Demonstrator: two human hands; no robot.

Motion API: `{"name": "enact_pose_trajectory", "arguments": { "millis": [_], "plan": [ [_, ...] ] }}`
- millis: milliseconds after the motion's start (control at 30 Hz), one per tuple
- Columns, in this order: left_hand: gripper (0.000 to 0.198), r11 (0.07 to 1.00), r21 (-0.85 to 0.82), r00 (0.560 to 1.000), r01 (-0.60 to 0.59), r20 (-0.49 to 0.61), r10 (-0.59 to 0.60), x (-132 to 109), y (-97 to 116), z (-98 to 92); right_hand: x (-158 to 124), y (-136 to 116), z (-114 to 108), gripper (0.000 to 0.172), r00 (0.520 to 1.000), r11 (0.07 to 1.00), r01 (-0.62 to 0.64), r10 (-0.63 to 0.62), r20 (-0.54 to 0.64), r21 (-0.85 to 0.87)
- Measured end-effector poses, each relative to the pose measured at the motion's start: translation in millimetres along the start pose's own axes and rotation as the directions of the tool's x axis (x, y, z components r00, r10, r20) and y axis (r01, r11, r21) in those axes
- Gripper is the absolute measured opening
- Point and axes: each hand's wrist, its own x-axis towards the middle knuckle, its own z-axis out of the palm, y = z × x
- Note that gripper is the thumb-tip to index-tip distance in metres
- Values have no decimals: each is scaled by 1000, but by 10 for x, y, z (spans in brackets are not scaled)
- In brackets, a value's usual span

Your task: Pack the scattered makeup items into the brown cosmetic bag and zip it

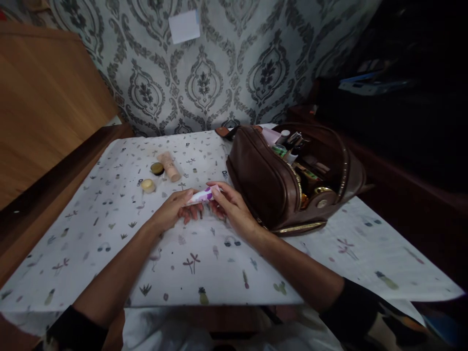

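Note:
Between both hands is a slim white tube (200,196) with purple marks and a pinkish end. My left hand (175,207) pinches its left end, and my right hand (236,209) grips the right end between thumb and fingers. The tube lies nearly level, just above the cloth; its lettering is too small to read. Close to my right hand stands a brown leather cosmetic bag (258,180), unzipped. Beyond my left hand, a peach-coloured tube (168,165) lies beside a small dark-topped jar (157,168) and a cream-coloured round piece (148,185).
A white printed cloth (109,209) covers the table. Packed into the bag are several bottles and small items, with a green-lidded container (280,149) among them. At the left rises a wooden panel (47,97); patterned wallpaper (203,78) backs the table.

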Motion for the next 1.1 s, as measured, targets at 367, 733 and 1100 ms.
{"name": "enact_pose_trajectory", "arguments": {
  "millis": [367,733,1100],
  "plan": [
    [46,843,486,946,-232,-91,312,-71,74,153,25,12,-30,52,993,999,-44,43,-113,-13],
    [69,945,326,989,-37,-125,82,-50,42,80,23,47,-22,45,998,998,-45,42,-52,-40],
    [41,918,364,944,-154,-220,245,-62,89,100,23,9,-14,45,993,998,-36,31,-111,-45]
  ]
}}
